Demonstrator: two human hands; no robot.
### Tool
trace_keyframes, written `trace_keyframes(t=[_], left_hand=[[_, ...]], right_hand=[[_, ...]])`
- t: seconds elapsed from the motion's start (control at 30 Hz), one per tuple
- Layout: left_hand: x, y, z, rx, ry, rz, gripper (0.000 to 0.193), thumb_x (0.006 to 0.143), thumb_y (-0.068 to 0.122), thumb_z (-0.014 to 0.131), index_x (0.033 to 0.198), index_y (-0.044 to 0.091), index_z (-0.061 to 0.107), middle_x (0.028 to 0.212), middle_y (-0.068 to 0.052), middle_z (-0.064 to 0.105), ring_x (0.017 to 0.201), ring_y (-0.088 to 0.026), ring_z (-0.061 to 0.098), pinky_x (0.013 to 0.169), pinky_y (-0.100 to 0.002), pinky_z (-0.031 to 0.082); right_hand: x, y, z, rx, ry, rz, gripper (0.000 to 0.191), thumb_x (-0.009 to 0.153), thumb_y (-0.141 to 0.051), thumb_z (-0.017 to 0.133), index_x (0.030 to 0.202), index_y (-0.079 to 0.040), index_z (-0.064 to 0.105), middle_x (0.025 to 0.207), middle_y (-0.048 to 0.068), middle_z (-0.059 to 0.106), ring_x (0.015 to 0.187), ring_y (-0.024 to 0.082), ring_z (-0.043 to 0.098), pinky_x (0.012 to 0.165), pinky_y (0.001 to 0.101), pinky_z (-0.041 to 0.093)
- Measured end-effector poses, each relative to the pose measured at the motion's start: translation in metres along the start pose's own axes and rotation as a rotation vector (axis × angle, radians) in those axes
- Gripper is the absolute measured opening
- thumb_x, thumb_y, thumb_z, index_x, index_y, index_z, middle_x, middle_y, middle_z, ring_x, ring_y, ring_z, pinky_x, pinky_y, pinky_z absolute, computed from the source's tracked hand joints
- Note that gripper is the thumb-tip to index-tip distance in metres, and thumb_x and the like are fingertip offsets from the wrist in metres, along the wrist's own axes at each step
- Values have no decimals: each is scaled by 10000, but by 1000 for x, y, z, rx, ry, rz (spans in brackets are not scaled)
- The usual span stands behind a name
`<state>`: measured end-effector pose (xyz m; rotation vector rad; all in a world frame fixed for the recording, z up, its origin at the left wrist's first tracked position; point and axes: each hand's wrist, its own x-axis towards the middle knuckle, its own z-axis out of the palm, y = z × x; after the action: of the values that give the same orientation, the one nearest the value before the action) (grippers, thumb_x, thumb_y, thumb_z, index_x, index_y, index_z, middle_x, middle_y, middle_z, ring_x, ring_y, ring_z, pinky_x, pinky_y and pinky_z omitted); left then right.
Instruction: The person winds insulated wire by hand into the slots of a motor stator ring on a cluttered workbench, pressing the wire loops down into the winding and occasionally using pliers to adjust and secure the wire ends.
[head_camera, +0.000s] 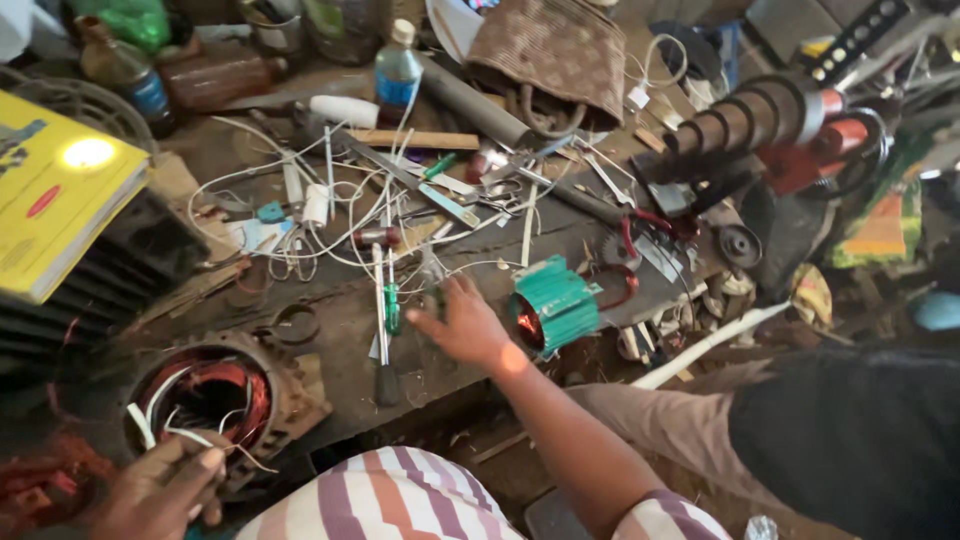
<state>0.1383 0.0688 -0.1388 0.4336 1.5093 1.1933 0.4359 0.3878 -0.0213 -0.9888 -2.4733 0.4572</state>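
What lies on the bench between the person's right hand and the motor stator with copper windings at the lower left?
In the head view, between the right hand and the motor stator lie a green-handled screwdriver, a dark-handled tool and a metal ring.

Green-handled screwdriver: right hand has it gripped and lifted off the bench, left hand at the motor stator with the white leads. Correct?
Not quite. In the head view the right hand is open, reaching beside the green-handled screwdriver, which lies on the bench. The left hand is at the motor stator with the white leads.

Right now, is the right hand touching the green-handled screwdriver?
Cannot tell. In the head view the right hand reaches over the bench, fingertips close beside the green-handled screwdriver, but motion blur hides whether there is contact or a gap.
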Motion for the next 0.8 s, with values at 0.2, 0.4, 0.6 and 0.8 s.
trace_keyframes(t=[0.2, 0.4, 0.6, 0.8], left_hand=[[-20, 31, 19, 76, 149, -107, 321, 965, 235, 623, 990, -82, 663, 677, -107, 556, 522, -210, 531, 509, -395, 436], [-56, 76, 52, 71, 149, 27, 288, 913, 284, 646, 947, 0, 686, 641, -45, 600, 489, -168, 560, 475, -346, 442], [-65, 89, 50, 117, 126, 107, 290, 920, 306, 654, 924, 22, 709, 675, -26, 672, 491, -127, 587, 454, -312, 476], [-71, 87, 42, 49, 141, 184, 205, 929, 235, 670, 897, 34, 697, 654, -20, 607, 471, -121, 565, 432, -299, 457]], right_hand=[[-20, -102, -36, 156, -23, -426, 351, 794, -124, 710, 1138, -139, 644, 1183, 71, 652, 988, 318, 685, 854, 441, 563], [-21, -181, -28, 228, -172, -736, 429, 780, -126, 677, 1209, -99, 673, 1201, 103, 660, 815, 286, 665, 680, 415, 531], [-7, -198, -1, 269, -177, -968, 332, 822, -185, 677, 1136, -79, 687, 1016, 59, 663, 761, 253, 660, 644, 419, 518], [2, -210, 11, 278, -134, -1032, 322, 759, -207, 705, 1055, -85, 675, 924, 88, 671, 737, 290, 669, 619, 413, 533]])
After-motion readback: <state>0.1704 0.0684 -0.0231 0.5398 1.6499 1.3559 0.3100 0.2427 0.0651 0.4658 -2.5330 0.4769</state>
